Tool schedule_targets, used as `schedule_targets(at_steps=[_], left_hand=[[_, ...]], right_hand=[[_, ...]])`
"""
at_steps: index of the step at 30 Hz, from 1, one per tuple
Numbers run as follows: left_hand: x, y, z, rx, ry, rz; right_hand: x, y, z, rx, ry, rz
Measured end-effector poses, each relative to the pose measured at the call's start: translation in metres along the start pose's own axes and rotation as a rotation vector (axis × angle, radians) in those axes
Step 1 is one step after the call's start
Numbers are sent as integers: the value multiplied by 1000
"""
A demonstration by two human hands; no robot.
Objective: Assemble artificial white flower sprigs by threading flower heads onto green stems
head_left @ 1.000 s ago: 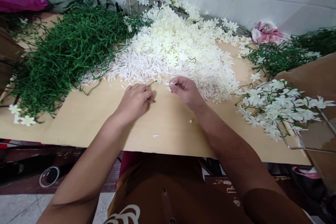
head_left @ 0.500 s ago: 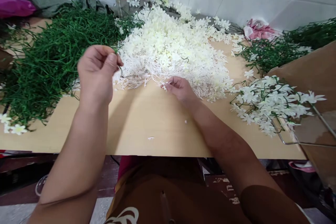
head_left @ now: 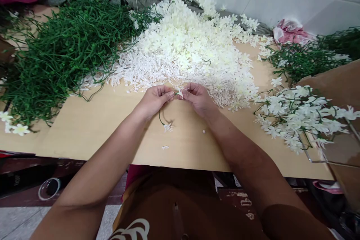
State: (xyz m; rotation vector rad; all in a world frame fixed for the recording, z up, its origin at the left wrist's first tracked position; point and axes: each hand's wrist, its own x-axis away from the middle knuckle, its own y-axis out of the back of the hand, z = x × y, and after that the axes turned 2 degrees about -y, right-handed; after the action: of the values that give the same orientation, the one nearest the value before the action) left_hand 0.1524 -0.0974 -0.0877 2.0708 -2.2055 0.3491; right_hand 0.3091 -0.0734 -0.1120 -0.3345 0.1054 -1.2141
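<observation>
Over the front of the table, my left hand (head_left: pixel 157 99) pinches a thin green plastic stem (head_left: pixel 160 117). A white artificial flower (head_left: pixel 168 127) hangs from the stem's lower end. My right hand (head_left: pixel 197 97) is closed on a small white flower (head_left: pixel 180 93), its fingertips almost meeting the left ones. One stem tip touches or lies right against that flower; the fingers hide exactly how they join. Just behind both hands spreads a heap of loose white flowers (head_left: pixel 191 37), with thin white stamens (head_left: pixel 146 67) along its near side.
A large tangle of green stems (head_left: pixel 67 41) covers the left side. Assembled white flowers (head_left: pixel 298 112) rest at the right, over a wire rack (head_left: pixel 312 161) beside a cardboard box (head_left: pixel 334 78). More green stems (head_left: pixel 298 60) and a pink-and-white cloth (head_left: pixel 292 33) lie behind them.
My left hand has come from beside the green tangle down and right to meet my right hand, bringing the stem. The right hand still holds its flower in about the same place.
</observation>
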Motion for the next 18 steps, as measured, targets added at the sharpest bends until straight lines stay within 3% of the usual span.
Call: schedule_targets(at_steps=[6, 18], left_hand=[[0, 2, 2, -34, 5, 12], [-4, 3, 2, -54, 44, 41]], right_hand=[[0, 2, -3, 56, 27, 3], [4, -2, -11, 383, 244, -81]])
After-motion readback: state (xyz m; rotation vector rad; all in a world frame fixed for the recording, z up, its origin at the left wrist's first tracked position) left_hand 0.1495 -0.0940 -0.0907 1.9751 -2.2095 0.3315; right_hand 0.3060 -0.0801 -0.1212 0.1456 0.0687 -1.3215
